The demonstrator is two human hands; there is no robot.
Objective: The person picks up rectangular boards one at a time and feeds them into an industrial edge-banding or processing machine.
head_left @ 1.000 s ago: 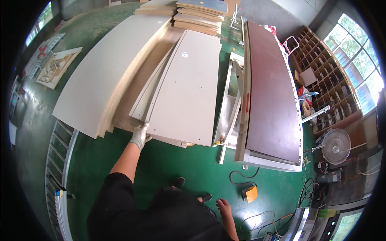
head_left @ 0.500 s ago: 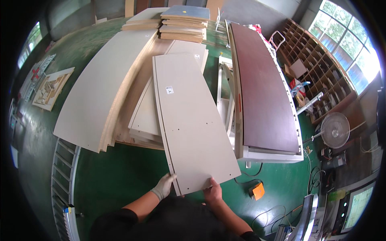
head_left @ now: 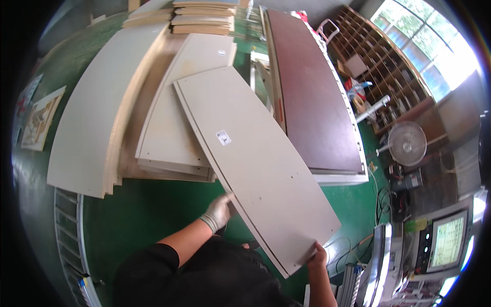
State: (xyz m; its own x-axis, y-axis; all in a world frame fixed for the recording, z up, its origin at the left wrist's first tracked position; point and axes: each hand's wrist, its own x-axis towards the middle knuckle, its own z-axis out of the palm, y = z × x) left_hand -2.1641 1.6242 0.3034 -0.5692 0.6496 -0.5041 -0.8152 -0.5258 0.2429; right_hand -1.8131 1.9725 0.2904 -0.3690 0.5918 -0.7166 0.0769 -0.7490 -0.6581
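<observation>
Long cream panel (head_left: 255,163), lifted above near stacked panels (head_left: 174,138). Gloved left hand (head_left: 220,211) grasps its left edge. Bare right hand (head_left: 318,254) grips its near corner.

Daylight pours in from the windows (head_left: 429,46) at the upper right, blown out to white glare there. The green floor (head_left: 148,210) and the pale panel (head_left: 255,163) sit evenly lit, with soft, faint shadows. Straight edges bow strongly toward the rim, which fades into black corners. The centre stays fairly sharp; the margins smear slightly.

Matt, smooth cream laminate board (head_left: 255,163), glossy brown panel (head_left: 312,97), possibly painted green floor (head_left: 153,210).
</observation>
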